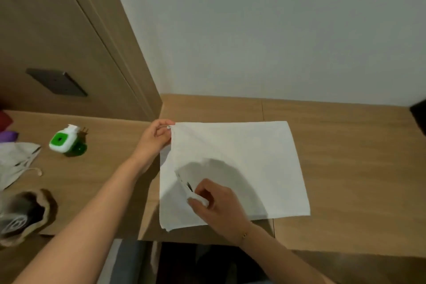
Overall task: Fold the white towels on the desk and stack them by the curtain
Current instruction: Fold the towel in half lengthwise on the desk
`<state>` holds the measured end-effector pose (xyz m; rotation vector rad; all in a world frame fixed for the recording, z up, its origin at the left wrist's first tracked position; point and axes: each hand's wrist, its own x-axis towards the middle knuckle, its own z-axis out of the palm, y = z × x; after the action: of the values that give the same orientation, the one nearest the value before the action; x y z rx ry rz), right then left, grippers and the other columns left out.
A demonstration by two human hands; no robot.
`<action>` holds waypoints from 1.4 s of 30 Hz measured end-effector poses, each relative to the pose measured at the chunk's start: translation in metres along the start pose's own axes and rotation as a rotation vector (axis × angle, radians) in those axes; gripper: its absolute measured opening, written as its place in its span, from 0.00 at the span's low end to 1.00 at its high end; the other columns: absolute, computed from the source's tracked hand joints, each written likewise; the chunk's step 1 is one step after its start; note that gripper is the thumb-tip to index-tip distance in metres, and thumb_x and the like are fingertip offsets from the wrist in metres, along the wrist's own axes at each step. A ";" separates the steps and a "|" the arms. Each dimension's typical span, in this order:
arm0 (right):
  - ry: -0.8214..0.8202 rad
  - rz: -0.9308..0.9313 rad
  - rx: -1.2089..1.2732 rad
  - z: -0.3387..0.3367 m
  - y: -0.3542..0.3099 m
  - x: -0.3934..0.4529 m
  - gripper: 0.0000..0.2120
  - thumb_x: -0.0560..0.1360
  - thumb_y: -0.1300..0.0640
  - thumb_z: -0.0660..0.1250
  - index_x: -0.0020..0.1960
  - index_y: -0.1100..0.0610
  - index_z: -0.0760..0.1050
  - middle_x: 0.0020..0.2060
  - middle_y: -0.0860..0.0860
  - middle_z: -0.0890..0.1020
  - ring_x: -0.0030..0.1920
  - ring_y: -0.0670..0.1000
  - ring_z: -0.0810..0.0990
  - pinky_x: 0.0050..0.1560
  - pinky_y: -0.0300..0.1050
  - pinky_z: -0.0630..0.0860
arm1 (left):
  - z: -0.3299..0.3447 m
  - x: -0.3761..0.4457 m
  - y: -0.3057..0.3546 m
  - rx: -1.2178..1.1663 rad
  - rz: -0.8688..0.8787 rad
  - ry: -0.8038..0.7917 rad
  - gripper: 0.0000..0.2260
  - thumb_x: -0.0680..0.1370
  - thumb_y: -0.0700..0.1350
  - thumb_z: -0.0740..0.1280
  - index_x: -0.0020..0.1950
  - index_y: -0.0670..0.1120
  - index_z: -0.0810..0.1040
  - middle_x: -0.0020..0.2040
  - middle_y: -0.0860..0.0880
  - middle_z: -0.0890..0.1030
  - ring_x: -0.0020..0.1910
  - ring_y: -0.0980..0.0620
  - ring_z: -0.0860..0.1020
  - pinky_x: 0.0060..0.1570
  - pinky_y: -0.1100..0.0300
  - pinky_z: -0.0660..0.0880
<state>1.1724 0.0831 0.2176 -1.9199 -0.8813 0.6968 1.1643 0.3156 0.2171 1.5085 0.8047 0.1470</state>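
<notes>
White towel (242, 159) flat on desk (345, 168). Left hand (156, 137) pinching far-left corner. Right hand (214, 203) pinching lifted near-left corner.

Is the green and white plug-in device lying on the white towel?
No, the green and white device lies on the bare desk, left of the towel.

A white towel (242, 163) lies flat on the wooden desk (345, 168). The left hand (156, 137) pinches the towel's far left corner, raised slightly. The right hand (216, 205) pinches a lifted edge near the front left. A green-and-white plug-in device (65, 140) lies to the left, well apart, near a pale cloth bag (16, 159)
</notes>
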 end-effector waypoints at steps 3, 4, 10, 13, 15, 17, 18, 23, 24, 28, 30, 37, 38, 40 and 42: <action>-0.079 0.018 -0.132 0.022 0.010 0.008 0.08 0.78 0.44 0.64 0.49 0.49 0.72 0.41 0.39 0.76 0.37 0.36 0.72 0.40 0.24 0.65 | 0.003 -0.006 -0.029 -0.041 -0.123 0.103 0.14 0.83 0.51 0.61 0.67 0.49 0.71 0.57 0.47 0.81 0.52 0.50 0.80 0.49 0.57 0.78; -0.109 0.029 -0.162 0.026 0.013 0.010 0.09 0.78 0.45 0.63 0.50 0.50 0.73 0.44 0.41 0.77 0.38 0.38 0.73 0.41 0.24 0.65 | 0.004 -0.008 -0.039 -0.046 -0.167 0.135 0.17 0.82 0.54 0.60 0.69 0.49 0.69 0.59 0.47 0.79 0.54 0.50 0.79 0.51 0.54 0.77; -0.250 0.035 -0.273 0.049 0.030 0.019 0.09 0.79 0.47 0.62 0.52 0.52 0.73 0.49 0.48 0.81 0.46 0.48 0.77 0.45 0.37 0.69 | 0.007 -0.029 -0.077 -0.094 -0.335 0.241 0.20 0.75 0.48 0.74 0.62 0.47 0.68 0.55 0.48 0.81 0.49 0.51 0.81 0.41 0.57 0.79; -0.291 0.043 -0.271 0.053 0.033 0.023 0.09 0.79 0.48 0.63 0.53 0.52 0.75 0.49 0.47 0.80 0.44 0.46 0.74 0.46 0.36 0.66 | 0.005 -0.036 -0.089 0.058 -0.316 0.283 0.19 0.72 0.50 0.76 0.57 0.48 0.72 0.57 0.46 0.81 0.52 0.46 0.81 0.53 0.47 0.79; -0.384 0.048 -0.245 0.049 0.036 0.024 0.10 0.79 0.49 0.62 0.56 0.51 0.77 0.51 0.45 0.80 0.47 0.44 0.75 0.50 0.37 0.69 | 0.005 -0.039 -0.091 0.135 -0.262 0.304 0.16 0.73 0.49 0.76 0.52 0.51 0.71 0.60 0.45 0.79 0.54 0.45 0.80 0.57 0.46 0.77; -0.464 0.021 -0.196 0.038 0.042 0.022 0.11 0.80 0.51 0.61 0.59 0.50 0.78 0.55 0.43 0.80 0.53 0.43 0.77 0.59 0.38 0.72 | 0.009 -0.044 -0.091 0.165 -0.242 0.321 0.19 0.73 0.48 0.76 0.57 0.47 0.70 0.58 0.46 0.80 0.53 0.46 0.80 0.55 0.48 0.78; -0.437 -0.008 -0.175 0.028 0.047 0.020 0.11 0.80 0.51 0.61 0.59 0.50 0.78 0.56 0.43 0.80 0.55 0.43 0.77 0.62 0.40 0.72 | 0.011 -0.049 -0.092 0.179 -0.253 0.324 0.23 0.72 0.49 0.76 0.60 0.45 0.69 0.56 0.47 0.80 0.51 0.48 0.80 0.53 0.50 0.78; 0.057 -0.059 -0.307 -0.056 0.091 0.019 0.15 0.79 0.53 0.61 0.64 0.51 0.76 0.67 0.49 0.74 0.67 0.49 0.71 0.69 0.49 0.68 | 0.028 -0.078 -0.100 0.407 -0.280 0.228 0.17 0.74 0.58 0.71 0.50 0.46 0.77 0.44 0.51 0.81 0.39 0.55 0.79 0.33 0.65 0.70; 0.075 -0.029 -0.383 -0.074 0.100 0.022 0.17 0.80 0.52 0.60 0.67 0.52 0.73 0.71 0.50 0.71 0.71 0.52 0.67 0.72 0.50 0.64 | 0.028 -0.078 -0.103 0.422 -0.267 0.220 0.17 0.75 0.58 0.70 0.50 0.45 0.78 0.44 0.50 0.81 0.39 0.54 0.79 0.32 0.65 0.69; 0.069 0.061 -0.660 -0.112 0.133 0.034 0.26 0.82 0.46 0.52 0.76 0.56 0.61 0.78 0.54 0.55 0.78 0.54 0.50 0.77 0.55 0.51 | 0.021 -0.072 -0.104 0.308 -0.319 0.141 0.14 0.78 0.56 0.66 0.56 0.48 0.80 0.52 0.51 0.82 0.50 0.50 0.80 0.47 0.57 0.77; 0.036 0.089 -0.755 -0.117 0.144 0.036 0.29 0.81 0.44 0.47 0.78 0.55 0.55 0.78 0.51 0.49 0.78 0.49 0.43 0.77 0.49 0.42 | 0.019 -0.077 -0.101 0.122 -0.373 0.107 0.10 0.80 0.54 0.65 0.56 0.51 0.79 0.52 0.53 0.82 0.52 0.50 0.80 0.57 0.49 0.77; -0.020 0.108 -0.869 -0.113 0.153 0.030 0.28 0.81 0.43 0.40 0.79 0.50 0.47 0.78 0.46 0.43 0.77 0.45 0.36 0.73 0.41 0.29 | 0.005 -0.083 -0.099 -0.271 -0.370 0.046 0.09 0.82 0.46 0.62 0.60 0.52 0.76 0.58 0.50 0.83 0.56 0.48 0.81 0.59 0.49 0.75; -0.028 0.111 -0.873 -0.112 0.154 0.031 0.28 0.81 0.43 0.40 0.79 0.50 0.46 0.78 0.46 0.42 0.77 0.45 0.36 0.74 0.42 0.30 | 0.005 -0.084 -0.099 -0.265 -0.367 0.062 0.09 0.82 0.46 0.61 0.62 0.52 0.76 0.58 0.50 0.82 0.55 0.48 0.81 0.59 0.50 0.75; -0.045 0.116 -0.890 -0.109 0.156 0.031 0.28 0.81 0.44 0.39 0.79 0.50 0.44 0.78 0.46 0.41 0.77 0.45 0.35 0.74 0.42 0.30 | 0.004 -0.083 -0.102 -0.218 -0.365 0.101 0.13 0.83 0.46 0.61 0.67 0.49 0.74 0.60 0.48 0.81 0.56 0.48 0.80 0.56 0.52 0.76; -0.045 0.119 -0.931 -0.105 0.159 0.031 0.28 0.81 0.44 0.38 0.79 0.50 0.42 0.78 0.47 0.40 0.77 0.45 0.34 0.74 0.44 0.30 | 0.002 -0.080 -0.111 -0.043 -0.367 0.123 0.16 0.83 0.49 0.59 0.70 0.48 0.72 0.60 0.48 0.80 0.56 0.48 0.80 0.54 0.53 0.75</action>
<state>1.3170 0.0008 0.1204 -2.7944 -1.2632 0.4123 1.0632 0.2576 0.1454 1.2966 1.1559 -0.0166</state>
